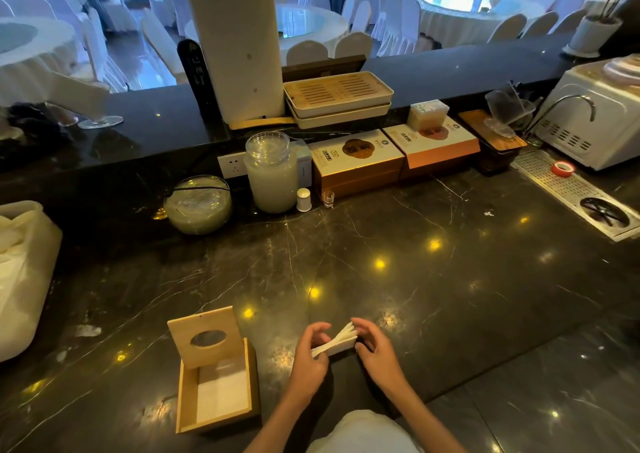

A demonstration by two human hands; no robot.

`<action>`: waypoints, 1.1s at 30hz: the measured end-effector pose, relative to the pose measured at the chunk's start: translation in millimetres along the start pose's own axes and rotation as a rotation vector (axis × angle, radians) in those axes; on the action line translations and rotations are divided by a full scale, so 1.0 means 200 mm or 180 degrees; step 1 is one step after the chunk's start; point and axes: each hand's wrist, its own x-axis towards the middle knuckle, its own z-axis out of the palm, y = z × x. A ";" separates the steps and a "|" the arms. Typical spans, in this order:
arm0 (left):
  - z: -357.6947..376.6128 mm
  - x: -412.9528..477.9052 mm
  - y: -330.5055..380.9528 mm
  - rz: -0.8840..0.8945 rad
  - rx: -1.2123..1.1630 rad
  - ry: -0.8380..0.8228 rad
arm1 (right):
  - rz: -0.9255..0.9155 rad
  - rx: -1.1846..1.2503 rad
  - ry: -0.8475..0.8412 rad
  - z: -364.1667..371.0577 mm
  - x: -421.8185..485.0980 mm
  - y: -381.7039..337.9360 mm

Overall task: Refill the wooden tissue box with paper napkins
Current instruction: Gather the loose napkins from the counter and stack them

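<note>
Landmark: wooden tissue box (216, 383), lid up, white napkins already lying inside.
Napkin stack (335, 341): just right of the box, above the counter (450, 279).
My left hand (309, 359): fingers clamped on the stack's near end.
My right hand (375, 348): fingers pinching its far end.

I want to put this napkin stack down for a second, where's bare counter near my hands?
The dark marble counter is bare right of your right hand, up to the perforated drain tray, and ahead toward the glass jar. The open wooden tissue box crowds your left hand; jars and gift boxes crowd the back.
</note>
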 end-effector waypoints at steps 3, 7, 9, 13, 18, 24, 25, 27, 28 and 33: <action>0.01 -0.01 0.00 -0.0001 0.0039 -0.0029 | -0.0058 -0.0078 -0.0057 0.03 0.00 0.01; 0.01 -0.02 0.01 0.0037 0.0106 -0.0090 | -0.0216 -0.0100 0.0009 0.06 -0.01 0.02; 0.01 -0.04 0.01 0.0028 0.0122 -0.0102 | -0.0176 -0.0063 -0.0010 0.06 -0.01 0.01; -0.01 -0.07 -0.01 -0.0048 0.0100 -0.0092 | -0.0124 -0.0215 -0.0254 0.06 -0.03 0.02; 0.02 -0.07 0.02 -0.0126 0.0083 -0.0180 | -0.0046 -0.0339 -0.0284 0.10 -0.05 0.03; 0.02 -0.07 0.01 -0.0164 0.0039 -0.0143 | 0.0031 -0.0206 -0.0048 0.10 -0.08 0.01; 0.01 -0.07 0.01 -0.0180 -0.0006 -0.0122 | 0.0052 -0.0183 -0.0038 0.11 -0.09 0.00; -0.02 -0.07 0.01 -0.0271 -0.0108 -0.0156 | 0.0140 -0.0073 -0.0049 0.10 -0.11 -0.02; -0.04 -0.07 0.00 -0.0363 -0.0177 -0.0217 | 0.0238 0.0008 -0.0069 0.08 -0.10 -0.03; -0.13 -0.12 0.05 -0.1065 -0.0762 -0.0472 | 0.1047 0.0336 -0.0509 -0.03 -0.14 -0.14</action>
